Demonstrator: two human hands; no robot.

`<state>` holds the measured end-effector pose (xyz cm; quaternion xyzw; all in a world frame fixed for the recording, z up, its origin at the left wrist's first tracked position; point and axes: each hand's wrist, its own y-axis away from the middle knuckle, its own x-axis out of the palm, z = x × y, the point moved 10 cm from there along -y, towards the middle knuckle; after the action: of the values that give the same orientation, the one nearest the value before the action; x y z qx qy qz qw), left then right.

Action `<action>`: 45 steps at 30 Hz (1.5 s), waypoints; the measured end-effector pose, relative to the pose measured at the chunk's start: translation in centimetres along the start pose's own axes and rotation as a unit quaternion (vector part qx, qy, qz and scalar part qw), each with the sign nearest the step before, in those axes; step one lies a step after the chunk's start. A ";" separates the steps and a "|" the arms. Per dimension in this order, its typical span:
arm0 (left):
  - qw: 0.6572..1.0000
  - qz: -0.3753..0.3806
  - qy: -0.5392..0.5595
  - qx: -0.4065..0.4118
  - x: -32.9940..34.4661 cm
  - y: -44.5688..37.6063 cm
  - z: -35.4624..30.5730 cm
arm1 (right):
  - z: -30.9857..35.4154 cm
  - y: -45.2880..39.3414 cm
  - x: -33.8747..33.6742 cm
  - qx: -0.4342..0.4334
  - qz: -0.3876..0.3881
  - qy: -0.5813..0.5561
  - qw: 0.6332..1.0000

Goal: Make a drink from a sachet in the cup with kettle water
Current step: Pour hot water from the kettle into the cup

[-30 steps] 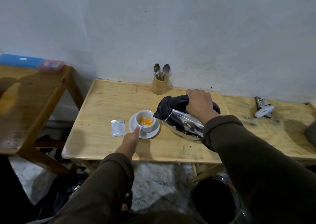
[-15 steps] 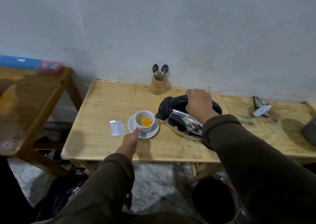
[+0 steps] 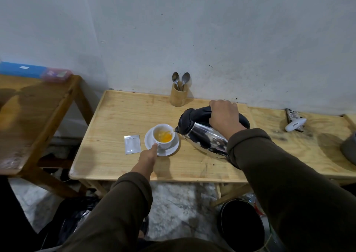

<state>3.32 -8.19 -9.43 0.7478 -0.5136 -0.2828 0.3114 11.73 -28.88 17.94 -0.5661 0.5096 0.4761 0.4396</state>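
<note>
A white cup (image 3: 165, 144) stands on a white saucer (image 3: 172, 147) in the middle of the light wooden table (image 3: 115, 155). Inside it is orange powder mixing with water. My right hand (image 3: 224, 117) grips the black handle of a steel kettle (image 3: 204, 138), tilted left with its spout at the cup's right rim. Water runs into the cup. My left hand (image 3: 148, 156) touches the cup's near side and the saucer rim with its fingertips. A silver sachet (image 3: 132, 144) lies flat just left of the saucer.
A bamboo holder with two spoons (image 3: 178, 95) stands at the wall behind the kettle. A white device (image 3: 294, 123) lies at the right on the adjoining table. A darker wooden table (image 3: 34, 120) with a blue box (image 3: 21, 69) stands left. A black bin (image 3: 242, 222) sits below.
The kettle has tipped further toward the cup and water is filling it; the orange powder is spreading into the liquid. My left hand stays at the cup.
</note>
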 end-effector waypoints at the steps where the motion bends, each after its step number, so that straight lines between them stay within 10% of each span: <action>1: 1.000 0.002 0.002 -0.002 0.0 0.0 0.0 | 0.0 0.0 0.0 -0.001 0.000 0.001 1.000; 19: 1.000 -0.008 -0.003 0.026 0.0 1.3 -0.5 | -0.5 -0.2 0.4 -0.005 -0.012 -0.011 1.000; 28: 0.991 -0.092 0.020 0.093 1.5 3.9 0.3 | -6.5 1.6 1.9 0.097 -0.023 -0.216 0.971; 36: 0.984 -0.076 -0.061 0.148 3.7 4.4 0.4 | -14.3 5.9 4.2 0.257 -0.077 -0.339 0.902; 45: 0.954 -0.068 -0.215 0.199 6.9 4.3 0.6 | -22.1 13.3 8.4 0.442 -0.163 -0.505 0.723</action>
<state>2.47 -15.99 -7.26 0.7493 -0.5622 -0.3494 0.0189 0.76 -53.21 13.08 -0.0578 0.2642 0.3331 0.9033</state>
